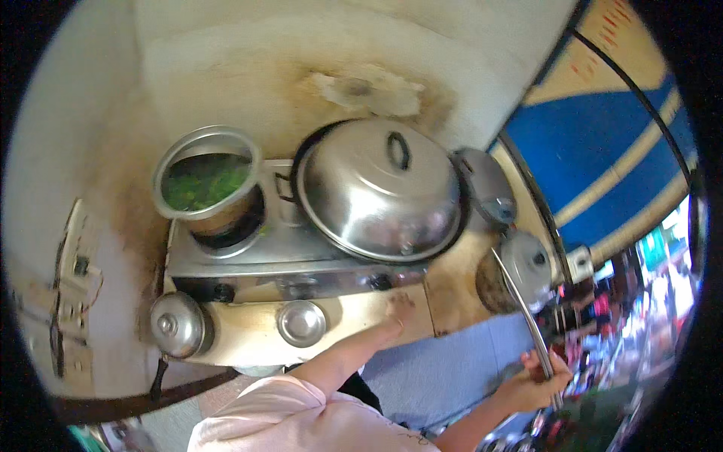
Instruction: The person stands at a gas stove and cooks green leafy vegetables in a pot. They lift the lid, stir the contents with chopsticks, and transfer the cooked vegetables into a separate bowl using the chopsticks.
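Note:
My right hand (539,379) grips a long metal kitchen utensil (528,316), which slants up and left; I cannot make out which end is its working head. Over the pale counter (350,305), just below the right knob (380,281) of a steel gas stove (294,248), is my left hand (400,309), its fingers blurred. On the left burner an open metal pot (226,217) holds leafy greens (206,181) in dark liquid. A large wok covered by a domed steel lid (373,198) stands on the right burner.
A small steel bowl (302,324) and a lidded metal pot (178,325) stand along the counter's front. To the right are a grey lidded vessel (488,181) and another lidded pot (525,265). A stained wall (237,68) rises behind the stove; a blue-and-cream panel (599,152) hangs at right.

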A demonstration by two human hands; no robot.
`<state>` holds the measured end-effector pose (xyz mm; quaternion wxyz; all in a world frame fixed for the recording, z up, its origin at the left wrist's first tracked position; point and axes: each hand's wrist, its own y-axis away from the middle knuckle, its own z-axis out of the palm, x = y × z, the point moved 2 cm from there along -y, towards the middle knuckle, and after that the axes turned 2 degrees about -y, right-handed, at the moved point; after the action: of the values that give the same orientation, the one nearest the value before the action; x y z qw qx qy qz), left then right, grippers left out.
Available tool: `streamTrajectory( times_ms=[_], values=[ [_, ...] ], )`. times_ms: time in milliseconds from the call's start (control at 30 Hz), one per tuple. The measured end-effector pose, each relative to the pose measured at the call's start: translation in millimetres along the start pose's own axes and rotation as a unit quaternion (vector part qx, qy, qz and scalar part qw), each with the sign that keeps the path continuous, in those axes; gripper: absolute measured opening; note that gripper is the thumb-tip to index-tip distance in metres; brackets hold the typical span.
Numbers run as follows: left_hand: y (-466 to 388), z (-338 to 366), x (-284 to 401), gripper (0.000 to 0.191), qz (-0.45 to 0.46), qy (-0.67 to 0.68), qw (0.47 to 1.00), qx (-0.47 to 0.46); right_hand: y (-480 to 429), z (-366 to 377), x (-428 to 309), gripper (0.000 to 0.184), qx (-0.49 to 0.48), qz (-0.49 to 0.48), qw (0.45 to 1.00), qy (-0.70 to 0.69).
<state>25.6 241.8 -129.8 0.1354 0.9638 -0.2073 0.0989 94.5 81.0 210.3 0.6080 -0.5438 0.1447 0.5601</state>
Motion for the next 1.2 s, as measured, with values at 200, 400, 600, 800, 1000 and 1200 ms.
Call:
streamTrajectory(
  times_ms=[200, 400, 600, 800, 1000, 1200],
  values=[
    [133.2, -97.6, -45.0, 0.015, 0.044, 0.299, 0.946, 0.114, 18.7, 42.3, 27.5, 0.045, -0.161, 0.027, 0.986, -0.027],
    [329.2, -342.3, -218.0, 0.009, -0.187, 0.259, 0.818, 0.478, 86.6, 98.5, 26.6, 0.039, -0.331, 0.086, 0.928, -0.146],
    [319.8, -386.0, -381.5, 0.019, -0.204, 0.071, 0.869, 0.444, 142.7, 128.4, 13.8, 0.037, -0.455, 0.068, 0.857, -0.233],
    [288.7, -379.7, -411.5, 0.016, -0.132, -0.074, 0.912, 0.382, 147.7, 119.9, 17.7, 0.037, -0.438, 0.099, 0.874, -0.185],
    [279.1, -383.6, -407.1, 0.012, -0.113, -0.177, 0.919, 0.333, 150.6, 121.9, 10.8, 0.038, -0.385, 0.128, 0.89, -0.207],
    [259.5, -406.7, -427.5, 0.017, -0.202, -0.104, 0.946, 0.233, 146.4, 115.6, 23.3, 0.039, -0.387, 0.126, 0.889, -0.21]
  ],
)
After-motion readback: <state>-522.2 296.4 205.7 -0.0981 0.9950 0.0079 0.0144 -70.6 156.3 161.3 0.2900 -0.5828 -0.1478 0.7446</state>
